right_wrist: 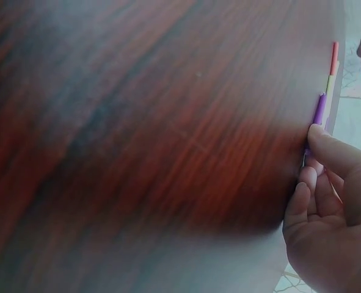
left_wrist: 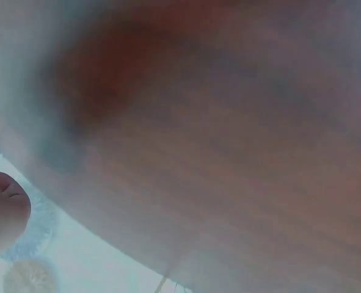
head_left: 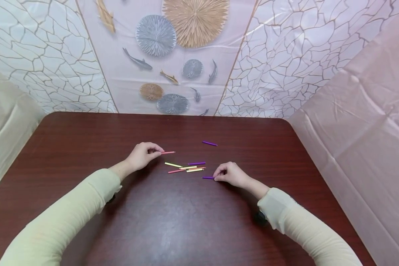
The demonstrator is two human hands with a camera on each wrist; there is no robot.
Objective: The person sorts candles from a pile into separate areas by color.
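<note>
Purple and slim, a stick (head_left: 207, 177) was pinched near its right end between the thumb and fingers of the right hand (head_left: 232, 175). Opposite, the left hand (head_left: 143, 154) pinched a pink stick (head_left: 169, 152) by one end. Both looked light, stiff and perhaps brittle, so a gentle hold nearer the middle would probably have steadied them. Between the hands lay coloured sticks (head_left: 195, 170); farther off, a lone purple stick (head_left: 210, 143) rested on the dark-red table (head_left: 173, 214).

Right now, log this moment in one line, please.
left hand: pinches pink stick | right hand: pinches purple stick | table: loose sticks, several colours, between the hands
</note>
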